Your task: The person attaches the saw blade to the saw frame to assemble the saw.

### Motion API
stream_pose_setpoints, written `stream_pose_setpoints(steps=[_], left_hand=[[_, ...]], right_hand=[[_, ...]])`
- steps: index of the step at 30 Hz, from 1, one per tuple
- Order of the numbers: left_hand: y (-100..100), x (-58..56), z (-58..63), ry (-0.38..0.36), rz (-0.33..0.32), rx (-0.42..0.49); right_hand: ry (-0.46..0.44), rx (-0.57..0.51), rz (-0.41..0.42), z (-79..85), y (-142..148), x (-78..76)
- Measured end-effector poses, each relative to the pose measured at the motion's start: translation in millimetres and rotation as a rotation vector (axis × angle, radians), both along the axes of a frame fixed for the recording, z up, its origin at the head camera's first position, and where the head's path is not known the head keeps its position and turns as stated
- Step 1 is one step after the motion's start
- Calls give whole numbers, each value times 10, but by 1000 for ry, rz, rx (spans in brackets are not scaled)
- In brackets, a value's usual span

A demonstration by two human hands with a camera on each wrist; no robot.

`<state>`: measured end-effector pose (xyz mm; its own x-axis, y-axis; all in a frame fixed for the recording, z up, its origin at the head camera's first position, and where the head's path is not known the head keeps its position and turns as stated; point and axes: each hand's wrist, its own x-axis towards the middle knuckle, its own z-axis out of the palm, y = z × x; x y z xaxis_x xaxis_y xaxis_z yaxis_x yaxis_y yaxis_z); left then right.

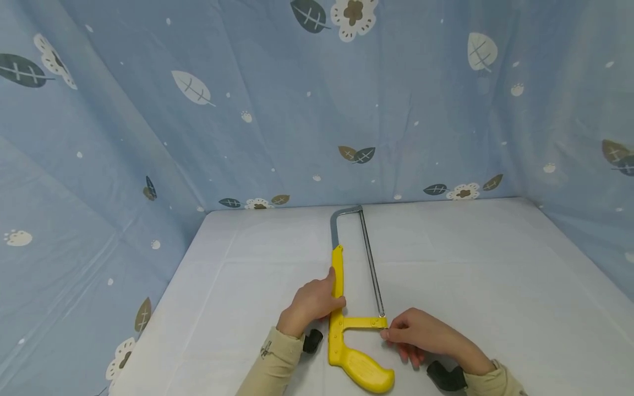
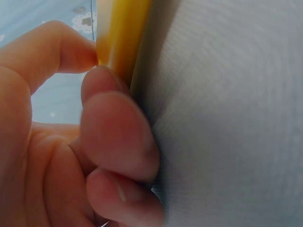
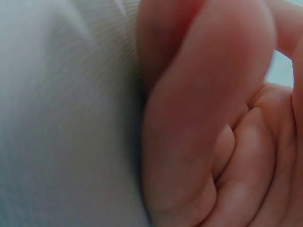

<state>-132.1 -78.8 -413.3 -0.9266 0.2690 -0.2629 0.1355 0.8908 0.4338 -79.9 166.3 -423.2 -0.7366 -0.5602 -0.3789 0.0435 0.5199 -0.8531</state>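
Observation:
A hacksaw (image 1: 335,341) with a yellow handle and a grey metal front bow lies flat on the white tabletop, its handle towards me. Its thin blade (image 1: 371,261) runs along the right side, from the bow's tip down to a short yellow arm. My left hand (image 1: 313,301) grips the yellow frame above the handle. In the left wrist view, its thumb and curled fingers (image 2: 118,135) meet at the yellow edge. At the end of the short arm, my right hand (image 1: 421,333) pinches the small tensioning nut, mostly hidden by the fingertips. The right wrist view shows only curled fingers (image 3: 203,109) against the cloth.
A white cloth covers the table (image 1: 238,264). Blue curtains (image 1: 277,110) with leaf and flower prints hang behind and at both sides. Black wrist-worn pieces (image 1: 446,377) show beneath the sleeves, close to the tabletop.

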Motion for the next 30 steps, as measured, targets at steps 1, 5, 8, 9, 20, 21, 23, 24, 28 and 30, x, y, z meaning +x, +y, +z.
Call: stream_pose_setpoints(steps=[1,5,8,9,20,21,23,24,28,30], left_hand=[[-2,-1,-1,3,-1,0],[-14,-4,10,8,-3,4],[-25,-2,22,7,-2,1],[-28,-1,26,7,-1,0],[-24,14,14,-2,1,-4],[-24,17,14,0,1,-4],[-24,18,14,5,0,-5],[-23,18,14,6,0,-3],[-16,23,13,1,-1,4],[-11,27,10,-4,-2,9]], right_hand=[[-1,5,-2,2,-4,0],[-10,21,-13,7,-28,-7],[-11,26,-12,-8,-46,-13],[-10,27,-10,-14,-51,-15],[-34,7,0,-25,-39,-3],[-32,3,3,-28,-38,-3],[-23,0,8,-34,-33,-7],[-19,0,9,-37,-30,-9],[-17,10,8,-55,-13,-17],[-20,2,7,-65,0,-15]])
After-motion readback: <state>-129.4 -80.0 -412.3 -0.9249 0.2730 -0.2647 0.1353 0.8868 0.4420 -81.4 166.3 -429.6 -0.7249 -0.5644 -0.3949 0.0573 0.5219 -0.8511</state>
